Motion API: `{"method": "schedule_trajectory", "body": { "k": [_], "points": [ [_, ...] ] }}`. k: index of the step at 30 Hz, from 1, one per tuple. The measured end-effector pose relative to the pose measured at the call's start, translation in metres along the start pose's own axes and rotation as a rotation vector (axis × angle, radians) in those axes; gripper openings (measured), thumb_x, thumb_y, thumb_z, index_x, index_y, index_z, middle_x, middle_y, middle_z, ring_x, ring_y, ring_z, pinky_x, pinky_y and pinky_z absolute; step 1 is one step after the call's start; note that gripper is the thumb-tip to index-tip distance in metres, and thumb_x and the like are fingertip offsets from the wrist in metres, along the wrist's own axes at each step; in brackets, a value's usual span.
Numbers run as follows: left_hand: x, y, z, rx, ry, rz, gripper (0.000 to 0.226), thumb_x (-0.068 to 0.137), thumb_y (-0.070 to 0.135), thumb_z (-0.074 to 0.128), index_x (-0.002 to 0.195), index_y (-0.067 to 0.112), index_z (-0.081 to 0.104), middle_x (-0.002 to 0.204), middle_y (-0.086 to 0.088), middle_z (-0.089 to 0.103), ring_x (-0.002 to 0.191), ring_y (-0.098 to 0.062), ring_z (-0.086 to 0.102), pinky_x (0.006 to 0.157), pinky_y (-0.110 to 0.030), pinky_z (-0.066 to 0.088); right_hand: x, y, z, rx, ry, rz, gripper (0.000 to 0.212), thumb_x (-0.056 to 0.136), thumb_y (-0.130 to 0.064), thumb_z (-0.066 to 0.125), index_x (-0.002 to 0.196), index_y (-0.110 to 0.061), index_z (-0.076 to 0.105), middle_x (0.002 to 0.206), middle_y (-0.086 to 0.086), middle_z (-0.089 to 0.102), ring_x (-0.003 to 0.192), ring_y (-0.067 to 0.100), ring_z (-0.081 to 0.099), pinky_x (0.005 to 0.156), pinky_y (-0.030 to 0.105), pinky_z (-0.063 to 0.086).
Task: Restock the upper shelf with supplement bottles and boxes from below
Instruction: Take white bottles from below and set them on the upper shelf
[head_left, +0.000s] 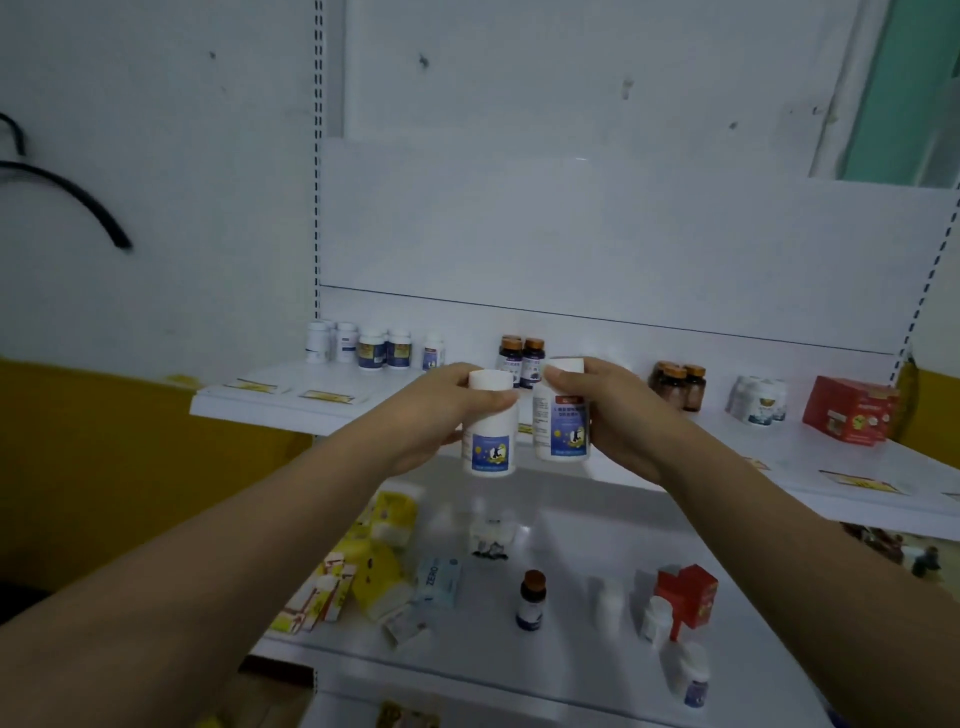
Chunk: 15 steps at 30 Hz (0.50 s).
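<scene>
My left hand grips a white supplement bottle with a blue label, held upright in front of the upper shelf. My right hand grips a second white bottle with a red and blue label, right beside the first. Both bottles hang in the air at the shelf's front edge, near its middle. Behind them on the shelf stand two dark bottles with orange caps.
The upper shelf carries white bottles at the left, brown bottles, white tubs and a red box at the right. The lower shelf holds yellow boxes, a small dark bottle, white bottles and a red box.
</scene>
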<state>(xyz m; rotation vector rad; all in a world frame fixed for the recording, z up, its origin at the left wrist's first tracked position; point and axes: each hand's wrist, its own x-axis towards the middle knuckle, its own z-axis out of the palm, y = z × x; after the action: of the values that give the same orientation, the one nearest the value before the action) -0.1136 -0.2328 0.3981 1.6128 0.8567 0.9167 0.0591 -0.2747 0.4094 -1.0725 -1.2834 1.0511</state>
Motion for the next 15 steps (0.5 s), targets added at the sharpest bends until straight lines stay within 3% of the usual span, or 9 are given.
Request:
{"method": "schedule_trajectory", "body": {
  "k": [6, 11, 15],
  "points": [
    [0.006, -0.015, -0.051, 0.037, 0.134, 0.012, 0.046, 0.085, 0.019, 0.066, 0.127, 0.006, 0.052, 0.122, -0.010, 0.063, 0.110, -0.024, 0.061, 0.094, -0.035, 0.051, 0.034, 0.017, 0.047, -0.010, -0.058, -0.011, 0.009, 0.093, -0.013, 0.054, 0.096, -0.015, 0.063, 0.086, -0.002, 0.072, 0.069, 0.007, 0.070, 0.064, 0.025, 0.057],
    [0.025, -0.025, -0.082, 0.006, 0.223, 0.035, 0.031, 0.085, 0.014, 0.066, 0.114, 0.009, 0.058, 0.106, -0.005, 0.067, 0.093, -0.018, 0.065, 0.086, -0.032, 0.054, 0.072, 0.033, 0.061, -0.027, 0.000, 0.010, 0.011, 0.092, -0.018, 0.057, 0.101, -0.013, 0.061, 0.088, -0.001, 0.070, 0.070, 0.009, 0.067, 0.060, 0.023, 0.053],
    [0.055, -0.034, -0.110, -0.019, 0.312, 0.043, 0.035, 0.084, 0.010, 0.067, 0.117, 0.010, 0.058, 0.098, -0.002, 0.064, 0.087, -0.016, 0.063, 0.080, -0.029, 0.053, 0.116, 0.042, 0.065, -0.025, 0.056, 0.016, 0.021, 0.091, -0.019, 0.060, 0.111, -0.011, 0.058, 0.089, 0.000, 0.068, 0.074, 0.012, 0.065, 0.061, 0.025, 0.052]
  ]
}}
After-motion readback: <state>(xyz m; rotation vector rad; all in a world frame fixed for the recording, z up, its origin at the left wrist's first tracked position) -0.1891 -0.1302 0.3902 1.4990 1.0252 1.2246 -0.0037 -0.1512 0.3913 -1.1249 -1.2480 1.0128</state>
